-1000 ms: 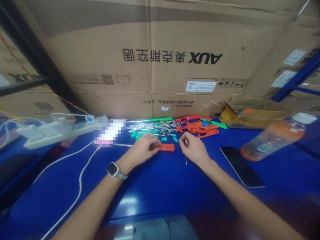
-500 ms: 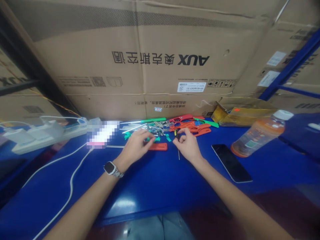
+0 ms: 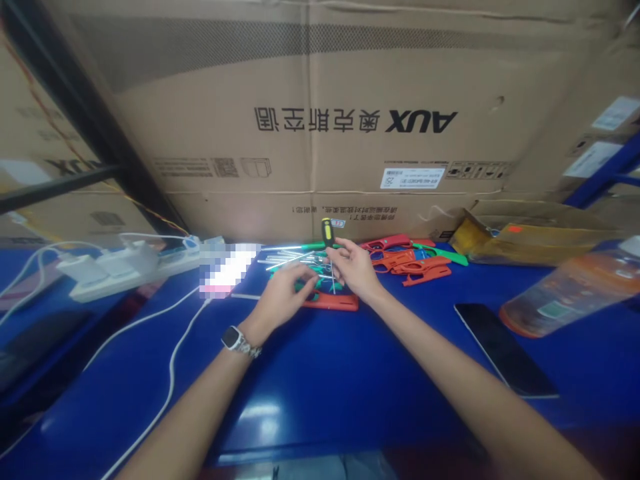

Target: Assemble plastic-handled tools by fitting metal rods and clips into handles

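My right hand (image 3: 354,270) is closed round a small screwdriver (image 3: 327,232) with a black and yellow handle. Its handle points up, and the shaft runs down to the red lighter body (image 3: 337,302); whether the tip touches is too fine to tell. The fingers of my left hand (image 3: 286,293) curl over the other end of this long-nosed lighter, partly hiding it, and a metal tube (image 3: 245,296) sticks out to the left. Behind both hands lie metal tubes (image 3: 287,257) and small green parts (image 3: 323,283).
Red lighter shells (image 3: 417,263) and a green one (image 3: 450,255) lie at the back right. A phone (image 3: 505,350), a tilted bottle (image 3: 575,293) and an open carton (image 3: 535,233) are farther right. White cables (image 3: 173,373) and a power strip (image 3: 145,273) occupy the left.
My right hand has moved left to the red lighter, bringing the screwdriver from beside it to above it, handle raised. My left hand stays at the lighter. The view has shifted slightly.
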Action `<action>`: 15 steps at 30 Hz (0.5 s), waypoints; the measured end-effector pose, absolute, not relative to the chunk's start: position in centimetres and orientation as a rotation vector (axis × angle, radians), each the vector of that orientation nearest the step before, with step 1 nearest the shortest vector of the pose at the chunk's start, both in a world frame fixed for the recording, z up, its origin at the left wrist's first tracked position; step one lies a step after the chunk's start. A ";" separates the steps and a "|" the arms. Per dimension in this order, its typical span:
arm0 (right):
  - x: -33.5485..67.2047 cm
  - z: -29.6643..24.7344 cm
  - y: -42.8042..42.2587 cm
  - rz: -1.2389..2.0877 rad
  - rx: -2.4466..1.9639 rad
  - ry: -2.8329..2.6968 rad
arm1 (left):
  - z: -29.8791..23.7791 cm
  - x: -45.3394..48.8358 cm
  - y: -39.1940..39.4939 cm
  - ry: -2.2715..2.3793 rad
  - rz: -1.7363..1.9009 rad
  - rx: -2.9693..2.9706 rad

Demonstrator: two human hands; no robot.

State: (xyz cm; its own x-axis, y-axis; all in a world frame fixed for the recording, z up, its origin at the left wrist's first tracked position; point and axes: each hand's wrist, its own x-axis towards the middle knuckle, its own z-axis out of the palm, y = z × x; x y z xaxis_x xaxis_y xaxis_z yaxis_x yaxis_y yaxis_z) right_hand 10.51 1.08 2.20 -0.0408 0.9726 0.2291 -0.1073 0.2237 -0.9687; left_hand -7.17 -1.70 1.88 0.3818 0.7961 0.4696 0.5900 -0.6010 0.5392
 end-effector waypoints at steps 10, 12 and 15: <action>11.1 0.6 -0.3 1.030 -0.873 -1.330 | 2.3 -10.0 -0.4 1.544 1.098 2.313; 10.6 0.0 -0.3 1.027 -0.893 -1.359 | 2.0 -10.1 -0.4 1.566 1.036 2.319; 10.2 -0.6 -0.1 0.991 -0.945 -1.422 | 1.6 -10.1 -0.3 1.573 1.022 2.325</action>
